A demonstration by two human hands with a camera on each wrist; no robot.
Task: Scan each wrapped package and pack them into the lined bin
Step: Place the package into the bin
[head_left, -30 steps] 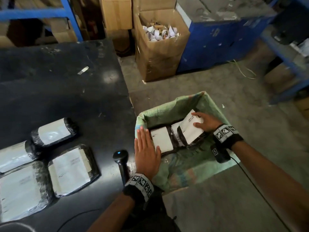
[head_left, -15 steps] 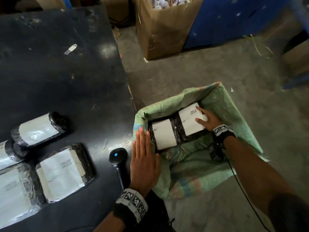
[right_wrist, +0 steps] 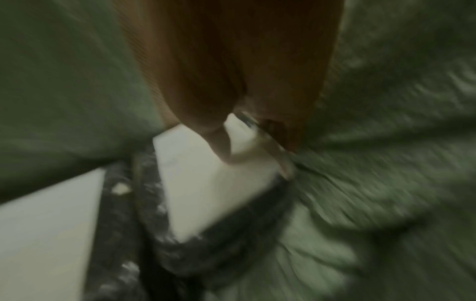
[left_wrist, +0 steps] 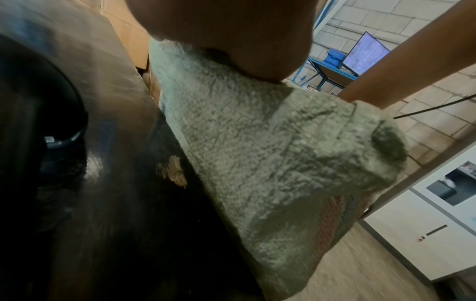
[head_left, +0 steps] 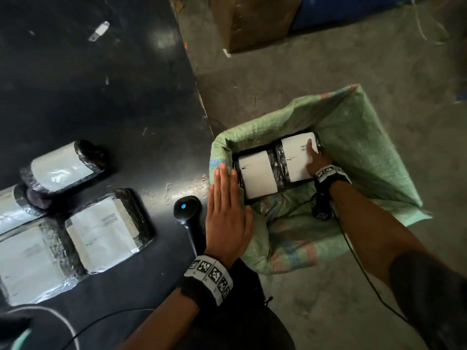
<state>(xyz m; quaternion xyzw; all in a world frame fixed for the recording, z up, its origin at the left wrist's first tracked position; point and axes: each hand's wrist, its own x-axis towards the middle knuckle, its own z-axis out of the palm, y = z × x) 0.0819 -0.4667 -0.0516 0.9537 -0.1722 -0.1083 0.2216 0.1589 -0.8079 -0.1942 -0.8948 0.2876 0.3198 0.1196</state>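
Observation:
A bin lined with a green woven sack [head_left: 353,137] stands on the floor against the black table [head_left: 101,97]. Two black-wrapped packages with white labels lie flat side by side in it: a left package [head_left: 256,176] and a right package [head_left: 294,160] [right_wrist: 206,193]. My right hand [head_left: 314,161] [right_wrist: 252,142] holds the right package at its outer edge, thumb on the label. My left hand [head_left: 225,208] lies flat, fingers straight, on the sack [left_wrist: 257,152] at the bin's near-left rim. A black scanner [head_left: 187,210] with a blue light lies beside it.
Several more wrapped packages lie on the table at the left, the nearest [head_left: 106,228] and another [head_left: 63,165] behind it. A cardboard box [head_left: 252,18] stands on the concrete floor beyond the bin. A thin cable [head_left: 358,269] runs along my right forearm.
The right package, held tilted a second ago, now lies flat beside the left one, with my right hand lower in the bin. My left hand has stayed on the rim.

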